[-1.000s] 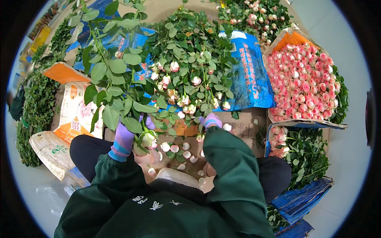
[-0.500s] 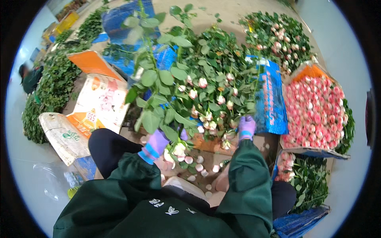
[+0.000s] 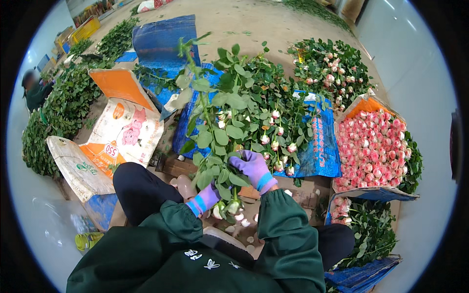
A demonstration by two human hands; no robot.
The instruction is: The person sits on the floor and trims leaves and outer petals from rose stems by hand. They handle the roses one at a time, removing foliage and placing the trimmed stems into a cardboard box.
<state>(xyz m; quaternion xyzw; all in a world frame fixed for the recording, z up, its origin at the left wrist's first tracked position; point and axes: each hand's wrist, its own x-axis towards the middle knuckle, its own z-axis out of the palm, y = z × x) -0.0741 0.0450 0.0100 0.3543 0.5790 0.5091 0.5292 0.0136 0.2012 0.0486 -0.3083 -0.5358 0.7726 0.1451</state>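
Left hand (image 3: 207,198)'s closed round the leafy rose stems (image 3: 207,113), blooms (image 3: 234,206) at the near end, stems running away, right hand (image 3: 251,168) curled farther up, can't tell if it's gripping.

Flower-packing workshop, looks like. From the seated worker (image 3: 161,261): loose rose stems (image 3: 268,90) at 12 o'clock, boxed pink roses (image 3: 371,151) at 2, cut greenery (image 3: 63,119) at 10, yellow crate (image 3: 85,31) at 11.

- White-and-orange printed panels (image 3: 122,132), spread open at left
- Yellow crate (image 3: 85,30), far upper left
- Co-worker (image 3: 36,95) in dark green, beside a leafy heap (image 3: 58,122)
- Yellow-green object (image 3: 88,240) on the pale floor (image 3: 34,205), lower left
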